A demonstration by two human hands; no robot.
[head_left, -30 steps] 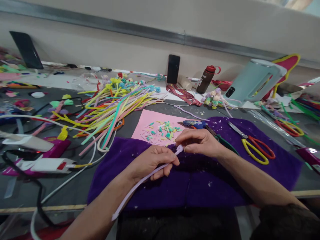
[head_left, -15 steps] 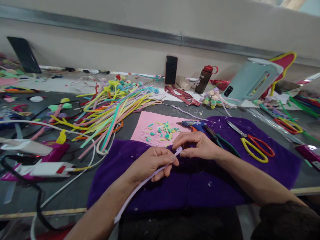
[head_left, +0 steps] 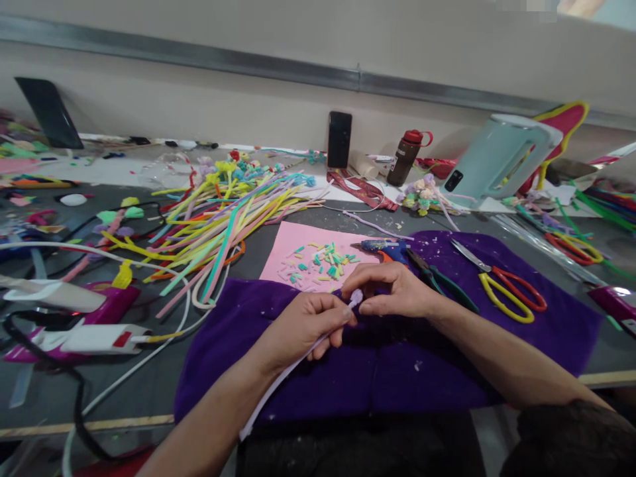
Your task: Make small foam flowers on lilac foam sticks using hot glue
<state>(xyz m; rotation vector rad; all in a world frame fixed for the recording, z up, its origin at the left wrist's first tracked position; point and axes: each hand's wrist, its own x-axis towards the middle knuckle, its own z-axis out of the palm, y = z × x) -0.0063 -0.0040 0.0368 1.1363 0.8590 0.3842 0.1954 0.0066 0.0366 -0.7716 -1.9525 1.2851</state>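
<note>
A lilac pipe cleaner point(head_left: 293, 368) is gripped by the left hand point(head_left: 303, 324), closed around it above the purple cloth point(head_left: 397, 377). Its curled tip is pinched between thumb and fingers of the right hand point(head_left: 397, 291). Beyond the cloth lies a pink sheet point(head_left: 288, 248) with cut pieces. Scissors point(head_left: 501, 288) rest on the cloth's right part.

Both forearms reach forward from the lower edge and converge near the middle. The left hand point(head_left: 303, 324) is curled, knuckles up, its fingers point(head_left: 334, 317) folded in and thumb pressed toward the index. The right hand point(head_left: 397, 291) lies palm down just beyond it, wrist bent inward, its thumb and index fingertips pinched together, almost touching the left hand's fingertips.
</note>
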